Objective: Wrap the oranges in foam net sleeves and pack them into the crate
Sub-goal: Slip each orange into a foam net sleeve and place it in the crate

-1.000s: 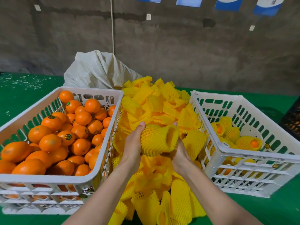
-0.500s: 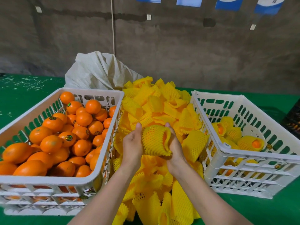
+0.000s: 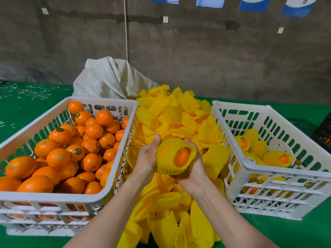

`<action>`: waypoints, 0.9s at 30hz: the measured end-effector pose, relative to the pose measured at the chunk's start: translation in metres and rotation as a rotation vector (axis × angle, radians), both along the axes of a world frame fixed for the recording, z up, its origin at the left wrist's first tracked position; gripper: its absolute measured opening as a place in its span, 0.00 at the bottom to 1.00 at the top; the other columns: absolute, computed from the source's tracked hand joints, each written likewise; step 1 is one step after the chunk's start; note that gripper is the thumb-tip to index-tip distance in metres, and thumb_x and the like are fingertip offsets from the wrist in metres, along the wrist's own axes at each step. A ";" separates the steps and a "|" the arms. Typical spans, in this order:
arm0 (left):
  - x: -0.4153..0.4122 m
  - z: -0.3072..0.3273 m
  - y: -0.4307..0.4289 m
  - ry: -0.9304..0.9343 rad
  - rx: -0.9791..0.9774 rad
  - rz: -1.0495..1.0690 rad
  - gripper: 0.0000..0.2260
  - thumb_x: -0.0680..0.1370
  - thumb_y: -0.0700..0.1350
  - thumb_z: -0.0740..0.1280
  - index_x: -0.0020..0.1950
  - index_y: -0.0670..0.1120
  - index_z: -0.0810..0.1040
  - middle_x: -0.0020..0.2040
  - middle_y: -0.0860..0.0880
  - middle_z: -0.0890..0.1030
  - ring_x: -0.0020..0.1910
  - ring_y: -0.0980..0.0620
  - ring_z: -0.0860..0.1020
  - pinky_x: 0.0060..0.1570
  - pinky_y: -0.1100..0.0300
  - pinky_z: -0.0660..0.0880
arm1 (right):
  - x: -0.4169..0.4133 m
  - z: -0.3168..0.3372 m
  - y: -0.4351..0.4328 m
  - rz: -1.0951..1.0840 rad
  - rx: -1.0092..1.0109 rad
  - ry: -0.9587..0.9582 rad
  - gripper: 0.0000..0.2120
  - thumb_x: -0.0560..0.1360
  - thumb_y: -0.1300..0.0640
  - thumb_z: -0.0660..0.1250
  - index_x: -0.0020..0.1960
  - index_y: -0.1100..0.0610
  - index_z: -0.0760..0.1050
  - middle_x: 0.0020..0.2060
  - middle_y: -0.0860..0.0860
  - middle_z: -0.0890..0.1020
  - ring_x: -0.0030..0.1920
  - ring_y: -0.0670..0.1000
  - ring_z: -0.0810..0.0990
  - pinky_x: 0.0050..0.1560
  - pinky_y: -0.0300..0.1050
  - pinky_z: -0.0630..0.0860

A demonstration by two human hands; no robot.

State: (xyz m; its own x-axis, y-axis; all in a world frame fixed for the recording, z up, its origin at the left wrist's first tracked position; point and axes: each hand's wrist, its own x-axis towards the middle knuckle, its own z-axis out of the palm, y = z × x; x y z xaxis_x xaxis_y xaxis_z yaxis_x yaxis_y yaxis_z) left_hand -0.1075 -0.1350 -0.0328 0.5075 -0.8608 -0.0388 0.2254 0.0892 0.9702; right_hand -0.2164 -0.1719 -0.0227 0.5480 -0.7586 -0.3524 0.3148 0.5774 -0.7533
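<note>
Both hands hold one orange (image 3: 181,157) inside a yellow foam net sleeve (image 3: 167,156) above the middle of the table. My left hand (image 3: 147,156) grips the sleeve's left side, thumb up. My right hand (image 3: 194,169) cups it from below and the right. The orange shows through the sleeve's open end, which faces me. A white crate (image 3: 100,197) at the left is full of bare oranges (image 3: 59,157). A second white crate (image 3: 250,163) at the right holds several wrapped oranges (image 3: 276,158).
A big heap of loose yellow sleeves (image 3: 172,119) fills the gap between the crates and runs toward me. A white woven sack (image 3: 111,79) lies behind the left crate. The table has a green cover (image 3: 26,101). A dark crate edge (image 3: 325,133) shows at far right.
The sleeve has been pulled further over the orange and turned, so its open end now faces me with the fruit visible. Both hands stayed on it.
</note>
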 end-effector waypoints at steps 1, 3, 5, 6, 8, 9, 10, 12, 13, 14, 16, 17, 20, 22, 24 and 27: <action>0.002 0.001 -0.001 0.035 0.043 -0.021 0.21 0.75 0.58 0.61 0.34 0.41 0.75 0.30 0.47 0.81 0.32 0.50 0.80 0.33 0.62 0.76 | 0.000 0.000 0.000 0.002 -0.017 0.018 0.14 0.74 0.42 0.58 0.53 0.48 0.74 0.42 0.52 0.81 0.44 0.53 0.76 0.41 0.45 0.67; 0.005 0.005 0.000 0.112 0.122 -0.099 0.18 0.77 0.55 0.63 0.40 0.41 0.79 0.35 0.47 0.84 0.34 0.51 0.83 0.37 0.59 0.78 | 0.000 -0.001 -0.001 0.002 -0.070 0.041 0.12 0.75 0.43 0.59 0.49 0.50 0.74 0.39 0.51 0.80 0.42 0.51 0.76 0.42 0.46 0.68; 0.005 0.010 0.002 0.130 0.141 -0.156 0.15 0.76 0.54 0.64 0.45 0.43 0.81 0.39 0.47 0.85 0.39 0.50 0.84 0.40 0.56 0.79 | -0.002 -0.002 -0.001 -0.018 -0.144 0.043 0.11 0.76 0.45 0.59 0.47 0.50 0.75 0.37 0.50 0.80 0.40 0.49 0.77 0.41 0.44 0.71; 0.005 0.012 0.002 0.125 0.145 -0.138 0.16 0.76 0.55 0.64 0.45 0.43 0.81 0.40 0.46 0.85 0.42 0.48 0.84 0.43 0.54 0.80 | -0.003 -0.001 -0.001 -0.032 -0.180 0.044 0.11 0.76 0.45 0.59 0.46 0.50 0.77 0.37 0.50 0.82 0.39 0.48 0.79 0.40 0.43 0.73; 0.001 0.013 0.004 0.158 0.184 -0.070 0.18 0.76 0.60 0.61 0.44 0.46 0.79 0.42 0.46 0.84 0.47 0.44 0.82 0.51 0.49 0.78 | -0.007 0.000 0.000 -0.051 -0.261 0.063 0.16 0.77 0.46 0.58 0.44 0.49 0.82 0.38 0.47 0.84 0.39 0.46 0.82 0.38 0.40 0.76; -0.001 0.014 0.006 0.231 0.217 -0.073 0.20 0.76 0.63 0.59 0.45 0.47 0.78 0.43 0.47 0.82 0.48 0.44 0.81 0.53 0.45 0.76 | -0.008 0.001 -0.001 -0.065 -0.304 0.082 0.18 0.78 0.46 0.57 0.40 0.47 0.84 0.38 0.46 0.85 0.39 0.44 0.83 0.37 0.38 0.77; -0.004 0.015 0.008 0.346 0.257 -0.111 0.22 0.75 0.66 0.58 0.46 0.48 0.76 0.45 0.46 0.81 0.50 0.42 0.80 0.55 0.42 0.75 | -0.009 0.001 -0.001 -0.089 -0.335 0.107 0.19 0.78 0.46 0.57 0.38 0.45 0.84 0.38 0.45 0.85 0.40 0.44 0.83 0.38 0.39 0.77; -0.011 0.017 0.012 0.599 0.302 -0.252 0.25 0.72 0.68 0.60 0.50 0.47 0.75 0.50 0.41 0.81 0.54 0.36 0.78 0.56 0.34 0.72 | -0.010 0.001 -0.002 -0.161 -0.406 0.231 0.14 0.77 0.46 0.59 0.41 0.46 0.81 0.43 0.46 0.84 0.45 0.47 0.81 0.46 0.47 0.77; -0.014 0.018 0.013 0.669 0.303 -0.325 0.26 0.72 0.68 0.61 0.52 0.45 0.76 0.52 0.39 0.81 0.53 0.34 0.79 0.54 0.33 0.72 | -0.011 -0.001 -0.003 -0.186 -0.468 0.319 0.10 0.76 0.46 0.59 0.43 0.45 0.78 0.43 0.45 0.82 0.45 0.46 0.79 0.51 0.51 0.76; -0.017 0.020 0.014 0.700 0.295 -0.372 0.27 0.72 0.66 0.62 0.55 0.44 0.77 0.52 0.37 0.82 0.51 0.35 0.80 0.51 0.33 0.73 | -0.012 -0.002 -0.004 -0.205 -0.537 0.405 0.08 0.76 0.45 0.60 0.42 0.45 0.75 0.41 0.43 0.78 0.43 0.43 0.76 0.53 0.53 0.73; -0.020 0.023 0.013 0.692 0.292 -0.384 0.25 0.73 0.63 0.63 0.56 0.42 0.78 0.47 0.36 0.83 0.42 0.37 0.83 0.44 0.37 0.77 | -0.015 -0.005 -0.006 -0.248 -0.647 0.487 0.09 0.76 0.47 0.61 0.38 0.46 0.71 0.36 0.42 0.73 0.37 0.42 0.71 0.47 0.51 0.69; -0.021 0.024 0.012 0.674 0.298 -0.374 0.24 0.74 0.62 0.64 0.55 0.42 0.78 0.46 0.36 0.83 0.40 0.38 0.83 0.43 0.39 0.78 | -0.016 -0.006 -0.008 -0.274 -0.696 0.497 0.11 0.76 0.49 0.61 0.36 0.48 0.69 0.32 0.44 0.70 0.34 0.45 0.69 0.42 0.50 0.67; -0.022 0.025 0.011 0.629 0.327 -0.377 0.23 0.72 0.61 0.66 0.55 0.44 0.79 0.46 0.37 0.83 0.40 0.38 0.82 0.41 0.41 0.79 | -0.018 -0.006 -0.012 -0.341 -0.781 0.499 0.15 0.77 0.51 0.62 0.34 0.52 0.64 0.25 0.44 0.62 0.26 0.43 0.61 0.32 0.43 0.59; -0.021 0.025 0.011 0.611 0.327 -0.373 0.23 0.70 0.60 0.68 0.56 0.44 0.79 0.45 0.37 0.84 0.38 0.38 0.83 0.37 0.40 0.79 | -0.019 -0.005 -0.014 -0.365 -0.806 0.479 0.17 0.78 0.50 0.62 0.34 0.54 0.64 0.25 0.44 0.61 0.26 0.42 0.61 0.29 0.38 0.59; -0.020 0.026 0.011 0.581 0.325 -0.376 0.26 0.66 0.60 0.70 0.58 0.45 0.78 0.44 0.37 0.84 0.38 0.38 0.83 0.38 0.38 0.79 | -0.023 -0.005 -0.016 -0.377 -0.864 0.458 0.17 0.78 0.50 0.61 0.35 0.56 0.63 0.27 0.47 0.61 0.27 0.43 0.60 0.29 0.39 0.58; -0.019 0.027 0.011 0.541 0.319 -0.390 0.29 0.62 0.59 0.72 0.58 0.46 0.78 0.46 0.37 0.84 0.41 0.38 0.83 0.41 0.36 0.78 | -0.027 -0.004 -0.017 -0.409 -0.954 0.428 0.17 0.78 0.53 0.61 0.34 0.55 0.61 0.27 0.47 0.60 0.26 0.43 0.60 0.29 0.38 0.57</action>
State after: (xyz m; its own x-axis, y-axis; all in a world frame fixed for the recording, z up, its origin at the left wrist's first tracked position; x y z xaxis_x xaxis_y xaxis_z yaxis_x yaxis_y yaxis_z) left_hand -0.1261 -0.1245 -0.0056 0.0062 -0.8796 -0.4758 0.6376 -0.3630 0.6795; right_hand -0.2436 -0.1887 -0.0266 0.1690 -0.9136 0.3698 -0.0422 -0.3815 -0.9234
